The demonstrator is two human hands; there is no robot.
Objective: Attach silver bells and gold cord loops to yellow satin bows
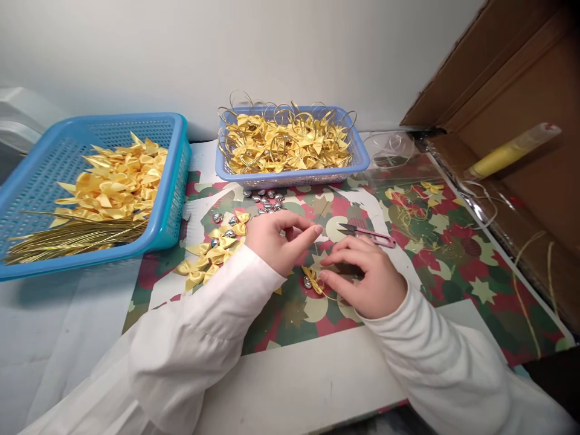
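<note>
My left hand (pixel 283 241) is above the patterned sheet, thumb and forefinger pressed together. Whatever may be between those fingertips is too small to make out. To its right, my right hand (pixel 369 272) is curled, with thumb and forefinger at the edge of a small yellow ribbon bow (pixel 313 279). A silver bell (pixel 307 282) sits on that bow, and thin gold wire runs from it under the right hand. Thread snips (pixel 369 234) with a pink handle lie just beyond my right fingers. Several loose yellow bows (pixel 206 260) lie left of my left hand.
Silver bells (pixel 267 202) are grouped before a blue basket (pixel 290 177) of bows with gold wire loops. Another blue basket (pixel 174 181) at left holds bows and gold wires (pixel 77 238). Right are thread scraps (pixel 410 205), a yellow-filled tube (pixel 512 152) and a cardboard box (pixel 521 78).
</note>
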